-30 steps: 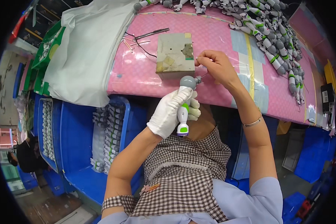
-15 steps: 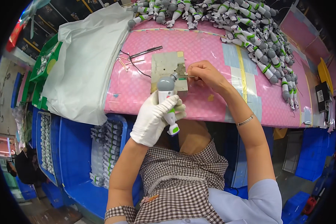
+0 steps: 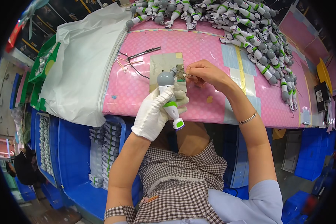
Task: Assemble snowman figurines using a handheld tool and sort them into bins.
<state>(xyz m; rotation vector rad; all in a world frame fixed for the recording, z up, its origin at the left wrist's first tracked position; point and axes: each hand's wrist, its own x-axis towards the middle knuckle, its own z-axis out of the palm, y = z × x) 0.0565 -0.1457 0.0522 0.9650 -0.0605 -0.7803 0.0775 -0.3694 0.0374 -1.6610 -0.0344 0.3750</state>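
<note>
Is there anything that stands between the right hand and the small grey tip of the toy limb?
Nothing visible blocks the gap; only a thin wire, pinched in the right hand, spans it toward the grey tip of the toy limb. The gloved left hand holds it below the grey ball; the grey box lies behind.

The gloved left hand (image 3: 152, 112) hides the middle of 1 toy arm (image 3: 171, 108), which covers part of the grey box (image 3: 161, 63). The thin piece (image 3: 188, 75) at the right hand (image 3: 205, 73) is too small to tell as wire or rod. The top edge cuts off the toy pile (image 3: 259, 41). At lower right, a red thing (image 3: 310, 205) is blurred.
</note>
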